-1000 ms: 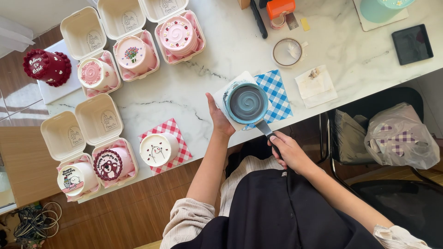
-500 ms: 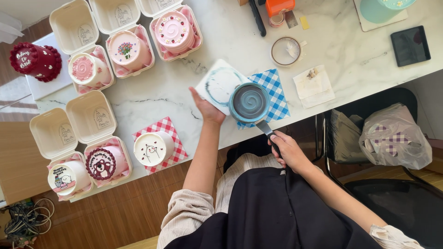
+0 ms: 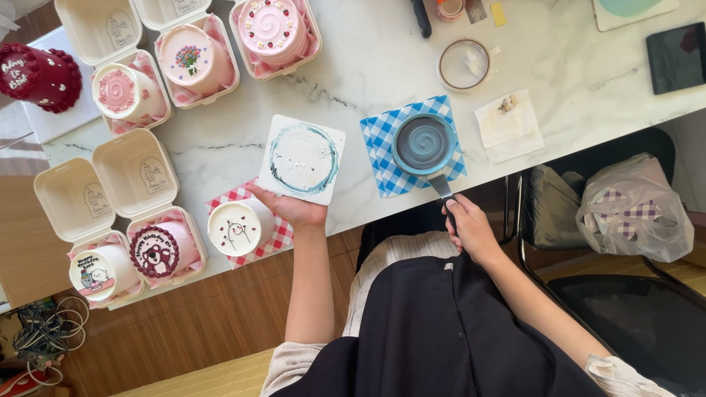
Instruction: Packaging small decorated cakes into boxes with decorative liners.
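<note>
The left hand (image 3: 294, 209) holds a white square board (image 3: 302, 159) by its near edge, the fingers under it and the thumb at the rim. The board is level over the marble table (image 3: 368, 66), and a blue ring of cream is left on its top. At 8 o'clock from this hand, just beside it, a small white cake (image 3: 237, 227) with a drawn face stands on a red checked paper (image 3: 276, 231).

The right hand (image 3: 469, 228) is closed around the handle of a spatula (image 3: 443, 190), near the table edge. The blade goes under a round blue cake (image 3: 423, 143), which sits at 11 o'clock from this hand, on a blue checked paper (image 3: 386, 158). The blue cake is just to the right of the board, not touching it.

At 3 o'clock from the blue cake lies a used white napkin (image 3: 507, 126), and at 1 o'clock a round clear lid (image 3: 463, 65). Further to the left, at 9 to 11 o'clock from the board, open takeaway boxes (image 3: 110, 184) hold decorated cakes in pink and white. A dark red cake (image 3: 37, 76) stands at the far left. A dark tablet (image 3: 676, 57) lies at the far right of the table.
</note>
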